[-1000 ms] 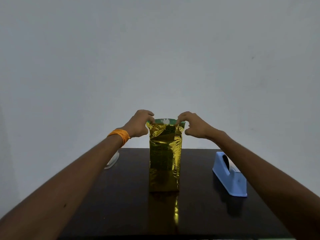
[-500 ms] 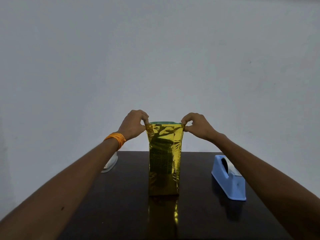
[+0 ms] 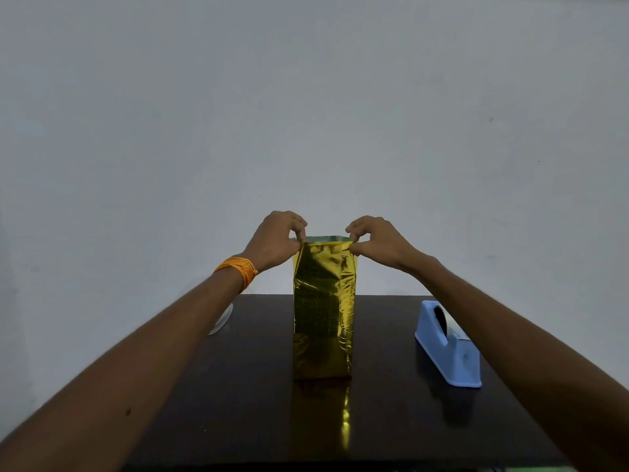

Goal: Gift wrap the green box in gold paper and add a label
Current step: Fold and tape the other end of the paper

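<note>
My left hand (image 3: 275,240) and right hand (image 3: 377,243) have moved outward, fingers now pinching the 2 top corners of the shiny gold foil paper (image 3: 323,308). The tall green box (image 3: 326,238) stands sleeved, left of the blue plastic tape dispenser (image 3: 446,349); top fold likely next.

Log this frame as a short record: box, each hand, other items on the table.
box: upright on table, gold paper round its sides, green top edge showing
left hand: pinches paper's top left corner
right hand: pinches paper's top right corner
tape dispenser: blue, right of box, apart from it
label: none in view
other: orange wristband on left wrist; pale object partly hidden behind left arm
</note>
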{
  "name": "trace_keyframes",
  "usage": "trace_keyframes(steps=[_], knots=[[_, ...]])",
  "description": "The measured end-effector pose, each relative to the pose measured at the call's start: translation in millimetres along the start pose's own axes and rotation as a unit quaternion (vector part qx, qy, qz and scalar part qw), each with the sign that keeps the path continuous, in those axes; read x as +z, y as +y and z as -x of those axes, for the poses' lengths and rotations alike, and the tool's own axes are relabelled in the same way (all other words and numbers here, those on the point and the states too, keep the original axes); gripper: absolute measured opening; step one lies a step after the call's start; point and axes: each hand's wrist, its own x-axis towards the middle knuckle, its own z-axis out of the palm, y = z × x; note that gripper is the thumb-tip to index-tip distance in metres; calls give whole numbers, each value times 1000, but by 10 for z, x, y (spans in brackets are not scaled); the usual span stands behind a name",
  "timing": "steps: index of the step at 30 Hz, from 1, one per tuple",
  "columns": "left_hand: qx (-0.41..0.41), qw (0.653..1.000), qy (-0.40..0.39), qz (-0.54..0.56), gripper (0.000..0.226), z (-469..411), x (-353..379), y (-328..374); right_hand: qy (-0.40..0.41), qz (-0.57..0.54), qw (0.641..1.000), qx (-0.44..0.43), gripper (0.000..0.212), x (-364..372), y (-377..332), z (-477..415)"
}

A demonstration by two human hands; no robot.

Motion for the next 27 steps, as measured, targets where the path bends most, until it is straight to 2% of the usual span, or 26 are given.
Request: trace_keyframes(steps=[5,8,14,19,27], knots=[[-46,991,106,63,20,17,-20,15,107,-69,992,26,11,-62,-18,48],[-61,979,168,102,18,37,11,74,118,-93,988,43,12,-111,21,160],[5,971,221,89,13,126,295,494,133,-83,982,104,12,-178,216,481],[48,972,181,144,13,159,779,1034,154,-42,974,161,12,-346,513,848],[-12,976,26,214,13,207,1779,1370,158,-9,948,277,14,-616,1079,1434]])
